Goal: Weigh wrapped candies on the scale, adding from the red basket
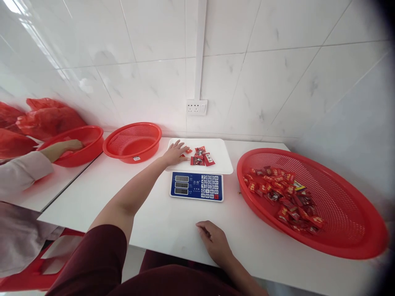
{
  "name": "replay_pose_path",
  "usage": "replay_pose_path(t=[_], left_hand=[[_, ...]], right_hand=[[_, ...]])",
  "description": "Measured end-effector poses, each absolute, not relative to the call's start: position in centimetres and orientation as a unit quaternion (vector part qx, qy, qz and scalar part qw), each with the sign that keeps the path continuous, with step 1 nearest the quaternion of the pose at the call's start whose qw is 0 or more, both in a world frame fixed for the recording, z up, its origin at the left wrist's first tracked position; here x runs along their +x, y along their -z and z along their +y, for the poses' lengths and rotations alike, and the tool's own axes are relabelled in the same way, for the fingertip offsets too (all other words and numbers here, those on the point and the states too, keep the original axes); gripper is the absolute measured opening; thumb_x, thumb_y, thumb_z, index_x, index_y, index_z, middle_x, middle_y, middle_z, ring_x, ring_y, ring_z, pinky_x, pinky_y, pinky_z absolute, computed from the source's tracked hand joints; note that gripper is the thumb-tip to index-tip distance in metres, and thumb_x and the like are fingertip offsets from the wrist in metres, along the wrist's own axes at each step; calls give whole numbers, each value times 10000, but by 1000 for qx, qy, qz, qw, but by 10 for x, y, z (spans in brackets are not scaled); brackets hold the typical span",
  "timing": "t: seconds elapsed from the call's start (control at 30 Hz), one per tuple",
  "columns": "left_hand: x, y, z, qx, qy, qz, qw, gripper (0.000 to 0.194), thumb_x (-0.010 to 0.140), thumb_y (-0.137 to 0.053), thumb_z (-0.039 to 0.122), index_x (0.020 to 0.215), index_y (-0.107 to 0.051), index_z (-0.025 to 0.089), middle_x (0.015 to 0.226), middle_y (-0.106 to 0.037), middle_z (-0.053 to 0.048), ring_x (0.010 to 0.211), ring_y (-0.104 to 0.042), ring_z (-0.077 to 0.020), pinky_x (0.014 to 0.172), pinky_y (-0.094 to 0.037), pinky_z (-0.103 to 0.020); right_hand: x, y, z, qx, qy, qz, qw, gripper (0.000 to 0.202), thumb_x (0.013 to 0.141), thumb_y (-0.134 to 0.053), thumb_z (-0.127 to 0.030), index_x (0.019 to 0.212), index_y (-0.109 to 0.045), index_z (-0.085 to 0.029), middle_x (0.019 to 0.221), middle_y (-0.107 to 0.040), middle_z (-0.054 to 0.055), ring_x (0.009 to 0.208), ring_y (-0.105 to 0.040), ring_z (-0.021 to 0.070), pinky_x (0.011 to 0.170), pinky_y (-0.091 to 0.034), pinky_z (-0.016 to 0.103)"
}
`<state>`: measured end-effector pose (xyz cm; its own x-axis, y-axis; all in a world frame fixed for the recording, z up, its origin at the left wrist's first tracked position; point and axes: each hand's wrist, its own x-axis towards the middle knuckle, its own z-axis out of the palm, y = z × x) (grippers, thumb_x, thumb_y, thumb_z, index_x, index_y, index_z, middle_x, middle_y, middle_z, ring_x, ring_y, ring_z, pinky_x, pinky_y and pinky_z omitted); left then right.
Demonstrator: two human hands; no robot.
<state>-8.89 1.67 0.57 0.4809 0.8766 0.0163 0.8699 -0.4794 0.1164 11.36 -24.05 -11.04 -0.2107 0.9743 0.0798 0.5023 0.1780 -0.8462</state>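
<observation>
My left hand (176,155) is over the left side of the white pan (224,158) of a digital scale, fingers spread. Red wrapped packets (198,160) lie on the pan just right of my fingers, and bits of red wrapper show beside and partly beneath the hand. The scale's blue panel (196,187), with keys and three small displays, faces me. My right hand (213,241) rests on the white table in front of the scale, its fingers curled in and no object seen in them.
At right, a big red basket (348,213) holds many small red packets (284,197). A red basket (132,142) stands left of the scale. Further left, another person's hand (73,145) reaches into a red basin (92,135), near red plastic bags (49,117). A tiled wall closes the back.
</observation>
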Motion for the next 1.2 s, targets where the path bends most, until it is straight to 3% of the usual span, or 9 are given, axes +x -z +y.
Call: replay_pose_path(t=[0.1, 0.33, 0.6, 0.77, 0.93, 1.2], left_hand=[[-83, -9, 15, 855, -47, 515, 42, 600, 883, -382, 559, 1396, -381, 248, 1527, -251, -107, 1431, -74, -319, 1144, -121, -527], [-45, -15, 8, 916, -47, 392, 73, 526, 909, -273, 570, 1384, -377, 368, 1497, -333, 6, 1428, -113, -284, 1148, -118, -519], [-40, -13, 18, 874, -58, 475, 84, 507, 920, -271, 541, 1356, -427, 333, 1505, -320, -5, 1430, -124, -283, 1151, -111, -527], [-31, -11, -12, 907, -74, 410, 60, 555, 905, -326, 562, 1373, -416, 278, 1532, -266, -46, 1436, -89, -289, 1161, -92, -510], [-10, 1, -36, 919, -56, 374, 110, 633, 886, -298, 620, 1402, -359, 259, 1547, -215, -74, 1431, -131, -286, 1155, -166, -486], [-5, -4, -38, 914, -84, 380, 112, 594, 911, -287, 574, 1406, -340, 249, 1547, -215, -77, 1436, -122, -256, 1162, -171, -449]], right_hand=[[113, 111, -240, -535, -358, -691, 330, 274, 865, -426, -300, 912, -673, -190, 800, -693, 36, 650, -600, 166, 590, -499, 274], [113, 112, -239, -529, -355, -691, 341, 261, 856, -438, -295, 899, -675, -195, 794, -697, 32, 655, -613, 169, 600, -502, 273], [113, 109, -239, -527, -348, -688, 357, 253, 841, -449, -278, 878, -686, -198, 764, -700, 28, 618, -611, 161, 573, -505, 262], [114, 109, -239, -523, -356, -689, 353, 250, 846, -447, -281, 881, -682, -203, 768, -698, 25, 619, -610, 162, 568, -505, 263], [113, 109, -239, -524, -362, -688, 348, 241, 849, -449, -278, 885, -676, -206, 783, -699, 29, 627, -614, 165, 579, -503, 266], [114, 109, -238, -524, -348, -690, 359, 240, 846, -452, -294, 872, -680, -224, 771, -704, 21, 603, -621, 168, 557, -507, 261]])
